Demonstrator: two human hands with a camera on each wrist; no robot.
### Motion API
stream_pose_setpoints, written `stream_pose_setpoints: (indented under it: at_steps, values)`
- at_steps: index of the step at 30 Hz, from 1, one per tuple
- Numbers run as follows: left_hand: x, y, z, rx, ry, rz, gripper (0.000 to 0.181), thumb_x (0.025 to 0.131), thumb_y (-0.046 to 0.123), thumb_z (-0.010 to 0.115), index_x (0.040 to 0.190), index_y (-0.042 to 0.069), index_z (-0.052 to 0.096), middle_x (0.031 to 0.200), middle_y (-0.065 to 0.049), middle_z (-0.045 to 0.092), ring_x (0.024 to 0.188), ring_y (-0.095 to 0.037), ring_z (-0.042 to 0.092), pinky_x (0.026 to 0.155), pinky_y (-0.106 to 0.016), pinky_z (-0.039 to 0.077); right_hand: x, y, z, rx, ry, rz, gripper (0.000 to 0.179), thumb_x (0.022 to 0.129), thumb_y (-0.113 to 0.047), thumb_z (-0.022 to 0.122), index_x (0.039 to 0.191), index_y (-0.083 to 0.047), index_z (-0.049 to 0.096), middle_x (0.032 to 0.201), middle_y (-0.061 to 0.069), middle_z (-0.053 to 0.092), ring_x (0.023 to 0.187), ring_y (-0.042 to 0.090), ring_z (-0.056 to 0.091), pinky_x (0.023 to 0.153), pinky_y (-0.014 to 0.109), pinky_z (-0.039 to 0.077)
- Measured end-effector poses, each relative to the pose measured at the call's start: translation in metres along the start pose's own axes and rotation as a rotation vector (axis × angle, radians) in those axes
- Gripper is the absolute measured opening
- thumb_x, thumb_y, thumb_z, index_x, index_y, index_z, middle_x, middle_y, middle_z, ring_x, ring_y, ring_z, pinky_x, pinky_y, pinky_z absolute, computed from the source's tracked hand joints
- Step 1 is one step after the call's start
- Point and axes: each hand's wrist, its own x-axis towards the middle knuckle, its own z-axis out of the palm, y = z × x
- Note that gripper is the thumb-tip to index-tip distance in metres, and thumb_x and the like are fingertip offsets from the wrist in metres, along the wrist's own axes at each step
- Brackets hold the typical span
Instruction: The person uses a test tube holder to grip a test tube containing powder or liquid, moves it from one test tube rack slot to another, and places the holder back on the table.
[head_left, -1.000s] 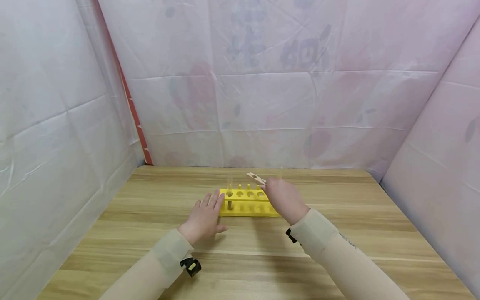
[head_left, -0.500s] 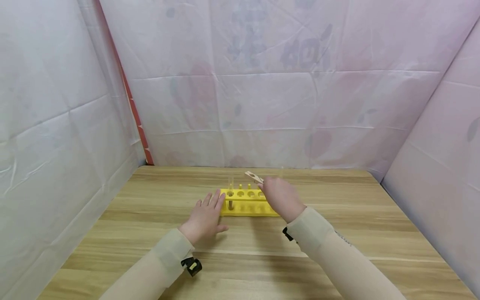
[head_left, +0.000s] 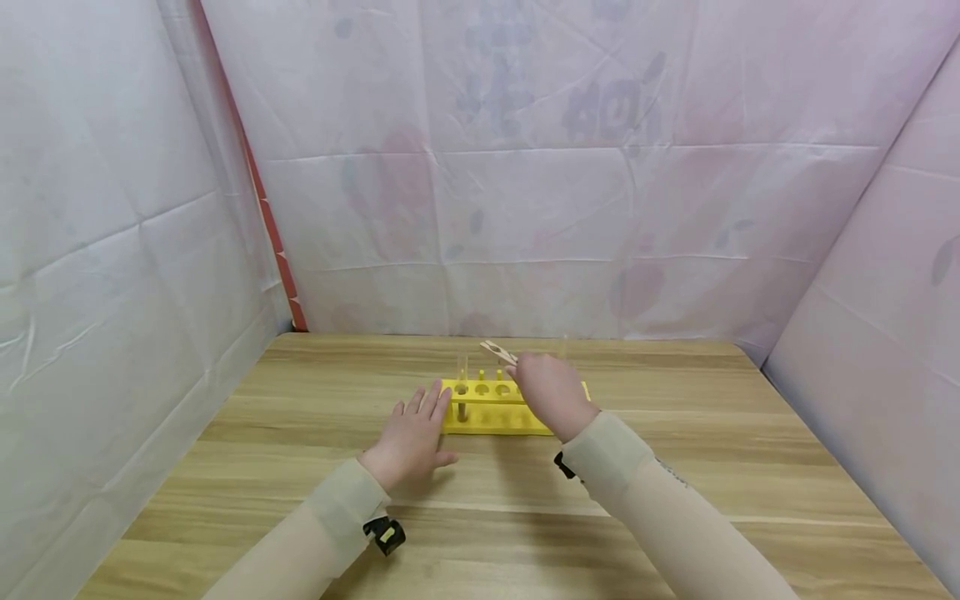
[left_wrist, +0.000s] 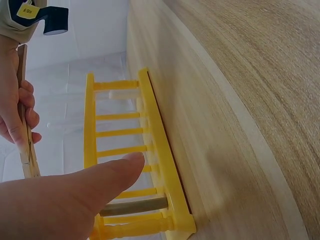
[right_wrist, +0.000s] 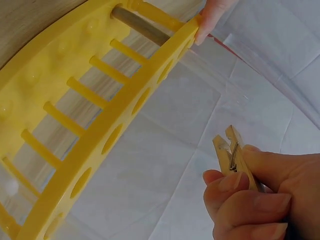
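My left hand (head_left: 408, 437) rests its outstretched fingers against the left end of a yellow test tube rack (head_left: 498, 422). In the leftmost hole stands a glass test tube (head_left: 462, 367) with dark grey-brown contents (left_wrist: 135, 206). Over the right half of the rack, my right hand (head_left: 555, 396) grips a wooden test tube clamp (right_wrist: 232, 157) between thumb and curled fingers. Its jaws point left, slightly parted and with nothing between them, a short way from the left tube's clear upper part (right_wrist: 215, 82). A second test tube (head_left: 564, 346) rises behind the right hand, with whitish contents (left_wrist: 124, 94) low down.
The rack stands on a wood-grain table (head_left: 300, 383); its middle holes hold no tubes. Yellow drying pegs (head_left: 482, 375) line its back. Pale cloth sheets (head_left: 525, 208) hang behind and at both sides. Each wrist wears a band with a small black camera (head_left: 385, 533).
My right hand has moved slightly left with the test tube clamp, bringing its tip nearer the left test tube. More of the rack's right end now shows. The left hand stays at the rack.
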Motion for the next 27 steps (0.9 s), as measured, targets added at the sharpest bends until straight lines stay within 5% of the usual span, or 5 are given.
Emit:
stream_pose_setpoints:
  at_steps: [27]
  values:
    - [0.001, -0.001, 0.004, -0.006, 0.03, 0.005, 0.094, 0.083, 0.057, 0.058, 0.148, 0.002, 0.017, 0.153, -0.017, 0.012, 0.135, -0.04, 0.024, 0.103, -0.055, 0.029, 0.007, -0.012, 0.003, 0.013, -0.016, 0.028, 0.033, 0.096, -0.03, 0.053, 0.073, -0.006, 0.053, 0.051, 0.0, 0.044, 0.04, 0.012, 0.041, 0.035, 0.027, 0.036]
